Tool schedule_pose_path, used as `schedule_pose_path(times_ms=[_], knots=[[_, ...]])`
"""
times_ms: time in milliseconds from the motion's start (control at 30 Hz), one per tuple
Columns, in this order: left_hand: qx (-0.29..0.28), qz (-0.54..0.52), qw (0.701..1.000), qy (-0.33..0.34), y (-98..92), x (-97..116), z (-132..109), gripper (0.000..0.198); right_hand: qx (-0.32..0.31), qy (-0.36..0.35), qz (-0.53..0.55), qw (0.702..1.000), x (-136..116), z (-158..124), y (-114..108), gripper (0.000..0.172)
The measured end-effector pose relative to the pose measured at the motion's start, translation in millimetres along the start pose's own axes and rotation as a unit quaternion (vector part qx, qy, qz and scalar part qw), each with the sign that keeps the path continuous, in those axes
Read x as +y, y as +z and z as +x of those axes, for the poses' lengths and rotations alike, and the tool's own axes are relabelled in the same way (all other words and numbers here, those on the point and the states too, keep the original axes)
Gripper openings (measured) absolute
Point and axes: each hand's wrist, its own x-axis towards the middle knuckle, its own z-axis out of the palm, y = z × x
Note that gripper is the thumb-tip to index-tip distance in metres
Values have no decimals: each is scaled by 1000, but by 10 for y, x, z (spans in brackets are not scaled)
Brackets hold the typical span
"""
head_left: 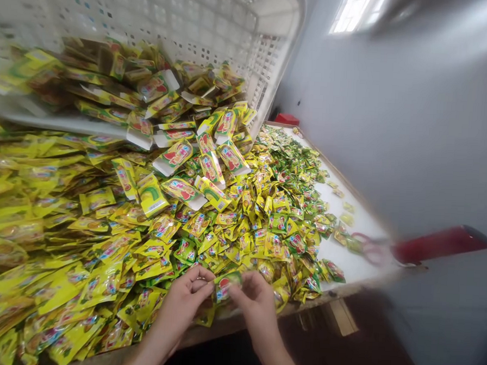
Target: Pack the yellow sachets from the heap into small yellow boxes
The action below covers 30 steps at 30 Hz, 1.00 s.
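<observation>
A small green-and-yellow candy packet (pixel 222 288) with a red and white print is held up between my two hands at the table's front edge. My left hand (pixel 186 295) pinches its left side between thumb and fingers. On the opposite side, my right hand (pixel 257 300) has its thumb over the packet's front and its fingers behind; the right thumb is slightly blurred. Just beyond both hands lies a deep heap of similar shiny packets (pixel 240 239), yellow and green. Several small printed cartons (pixel 181 191) rest on the heap, some with white flaps showing.
A white perforated plastic crate (pixel 270 64) lies tilted at the back left, with many cartons (pixel 159 85) inside and spilling out. At the right, a red-handled object (pixel 440 244) and pink-handled scissors (pixel 370 249) sit by the white tabletop's (pixel 360 213) edge. A grey wall (pixel 394 114) stands beyond.
</observation>
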Motion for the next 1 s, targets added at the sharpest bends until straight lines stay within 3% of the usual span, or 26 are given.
schedule_pose_path(times_ms=[100,267,333,433,500,567,633,667,767,833,900,1000], knots=[[29,-71,997,-12,-10,36,-36,18,7,-3,-12,1000,70,35,92,32],[15,-27,999,30,-23,90,7,21,22,-73,-81,994,34,103,118,24],[-1,-13,999,30,-47,125,44,21,16,-95,-98,991,7,143,105,31],[-74,26,996,34,-142,241,123,19,-56,-56,-62,995,-4,210,80,37],[-70,138,985,73,-272,391,228,16,-86,-14,-23,996,5,249,60,33],[33,326,933,149,-466,608,405,23,-69,-2,4,998,17,276,37,36],[151,482,836,215,-703,866,650,37,-39,-5,21,999,31,288,15,39],[169,516,809,226,-821,995,785,47,-31,-2,30,999,40,288,6,40],[156,588,761,226,-1079,1303,1137,64,-32,10,56,998,55,273,-24,45],[123,626,737,222,-1131,1409,1237,64,-45,8,53,998,23,265,-53,48],[98,653,717,222,-1089,1433,1185,61,-57,-3,28,998,-81,270,-86,45],[85,675,697,227,-910,1330,869,49,-34,-47,0,998,-369,314,-92,34]])
